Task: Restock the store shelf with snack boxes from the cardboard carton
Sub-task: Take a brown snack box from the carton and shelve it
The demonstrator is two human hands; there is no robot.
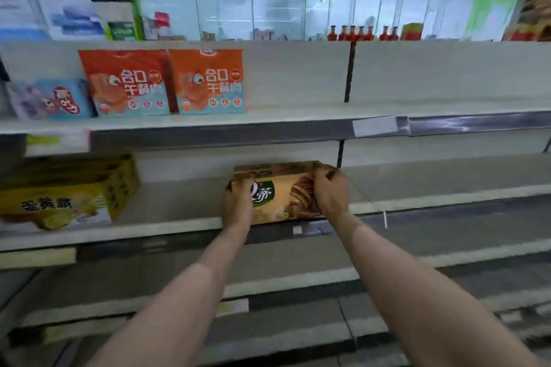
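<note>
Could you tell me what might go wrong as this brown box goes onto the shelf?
The brown box sits at the shelf's front edge, gripped by the left hand and right hand; released now, it might tip off. A loose price strip beside the right hand could snag.

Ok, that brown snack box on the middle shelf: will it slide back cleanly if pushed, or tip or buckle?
The brown snack box looks like stiff card with straight edges, so it probably won't buckle. It lies on its long side, low and wide, so tipping seems unlikely. The left hand and right hand hold its ends; the shelf looks smooth, so it should slide.
</note>
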